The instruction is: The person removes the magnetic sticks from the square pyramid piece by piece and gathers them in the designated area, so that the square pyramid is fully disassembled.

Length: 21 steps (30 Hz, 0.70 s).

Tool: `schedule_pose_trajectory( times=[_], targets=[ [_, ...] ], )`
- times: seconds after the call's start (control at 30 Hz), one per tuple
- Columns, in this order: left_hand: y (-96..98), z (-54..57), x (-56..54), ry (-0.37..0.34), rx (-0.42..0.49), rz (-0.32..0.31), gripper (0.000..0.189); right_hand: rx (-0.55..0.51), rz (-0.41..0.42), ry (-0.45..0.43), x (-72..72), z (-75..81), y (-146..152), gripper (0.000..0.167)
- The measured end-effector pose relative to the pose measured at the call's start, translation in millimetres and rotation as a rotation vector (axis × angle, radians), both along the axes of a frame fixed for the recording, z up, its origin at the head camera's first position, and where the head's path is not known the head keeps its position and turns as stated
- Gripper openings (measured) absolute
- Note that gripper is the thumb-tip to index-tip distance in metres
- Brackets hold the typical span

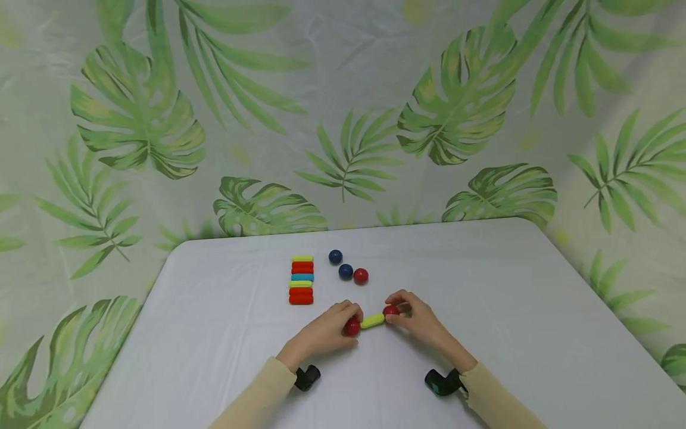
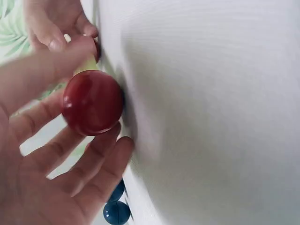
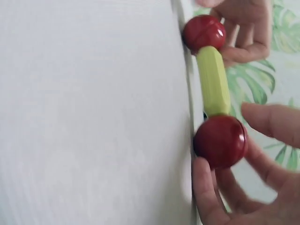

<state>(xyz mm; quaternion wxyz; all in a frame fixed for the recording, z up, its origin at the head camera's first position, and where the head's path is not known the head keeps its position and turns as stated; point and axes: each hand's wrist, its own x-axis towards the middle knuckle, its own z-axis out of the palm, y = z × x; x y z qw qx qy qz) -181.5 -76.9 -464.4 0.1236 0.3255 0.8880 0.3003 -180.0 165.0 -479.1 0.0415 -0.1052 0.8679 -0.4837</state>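
Note:
A yellow-green faceted rod [image 1: 372, 321] lies between two glossy red balls low over the white table, with one ball at each end. My left hand [image 1: 332, 329] holds the left red ball [image 2: 93, 103], its fingers curved about it. At the other end, the right red ball [image 3: 220, 142] is held by my right hand [image 1: 417, 322], with fingertips at its underside and sides. The right wrist view shows the rod's ends meeting both balls. In the left wrist view the left ball and fingers hide most of the rod.
Beyond my hands, a red ball [image 1: 361, 276] sits beside a dark blue ball [image 1: 345, 271], with another blue ball [image 1: 335, 257] behind. Left of them is a column of red, yellow and blue rods [image 1: 301, 292]. A leaf-patterned cloth [image 1: 343, 155] hangs behind the white table [image 1: 509, 286].

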Motion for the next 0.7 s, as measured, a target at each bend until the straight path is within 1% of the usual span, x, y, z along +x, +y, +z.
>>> schedule_pose_trajectory(
  times=[0.1,0.17,0.23,0.3,0.37,0.43,0.5,0.63,0.7],
  targets=[
    [3.5,-1.4,-3.8,0.037,0.001,-0.013,0.024,-0.032,0.067,-0.031,-0.6,-1.0,6,0.022],
    [3.2,-0.6,-7.5,0.032,0.017,-0.025,0.022,-0.041,0.087,-0.039,-1.1,-1.6,10,0.022],
    [1.9,0.8,-11.5,0.008,0.045,-0.019,0.021,-0.047,0.089,-0.043,-1.7,-1.5,11,0.022],
    [0.8,1.2,-16.2,-0.012,0.089,0.016,0.021,-0.048,0.077,-0.046,-2.5,-1.7,12,0.021],
    [0.1,1.4,-21.4,-0.014,0.141,0.064,0.022,-0.050,0.068,-0.045,-2.8,-1.3,11,0.021],
    [0.2,0.7,-26.8,-0.002,0.177,0.094,0.022,-0.048,0.066,-0.035,-3.5,-2.0,11,0.021],
    [0.7,0.7,-31.1,0.013,0.161,0.092,0.021,-0.049,0.068,-0.031,-4.0,-2.8,11,0.021],
    [0.9,1.2,-34.7,0.017,0.062,0.020,0.018,-0.046,0.087,-0.045,-4.0,-3.5,10,0.021],
    [0.0,1.5,-34.7,0.012,0.042,-0.001,0.017,-0.040,0.092,-0.056,-4.0,-3.7,11,0.021]
  ],
)
